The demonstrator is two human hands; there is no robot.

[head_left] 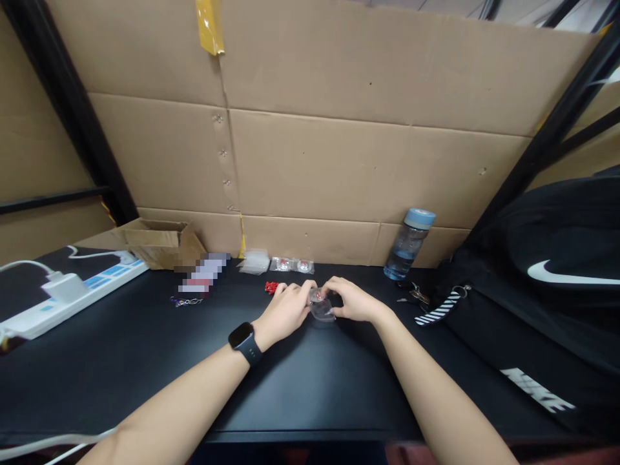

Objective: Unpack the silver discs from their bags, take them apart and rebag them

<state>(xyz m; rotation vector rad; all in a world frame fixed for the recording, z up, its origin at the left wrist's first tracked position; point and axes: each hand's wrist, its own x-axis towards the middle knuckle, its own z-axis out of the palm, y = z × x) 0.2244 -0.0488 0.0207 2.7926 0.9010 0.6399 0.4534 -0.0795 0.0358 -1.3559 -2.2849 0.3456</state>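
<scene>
Both hands grip a small clear plastic packet (321,311) low over the black tabletop. A small red item shows in its upper part; whether the packet is a soft bag or a stiff case, I cannot tell. My left hand (289,305), with a dark watch on the wrist, pinches its left edge. On the other side, my right hand (354,299) has thumb and fingers closed on the right edge. A little red pile (272,287) lies just beyond my left fingers. Behind the hands lie two joined clear packs (292,265) with round red-and-silver contents, beside a stack of clear bags (254,261).
A blue-capped water bottle (409,245) stands at the back right, near some keys (419,294). A black bag (533,323) fills the right side. On the left are a power strip (77,300) and an open cardboard box (162,244). Cardboard (339,168) walls the back.
</scene>
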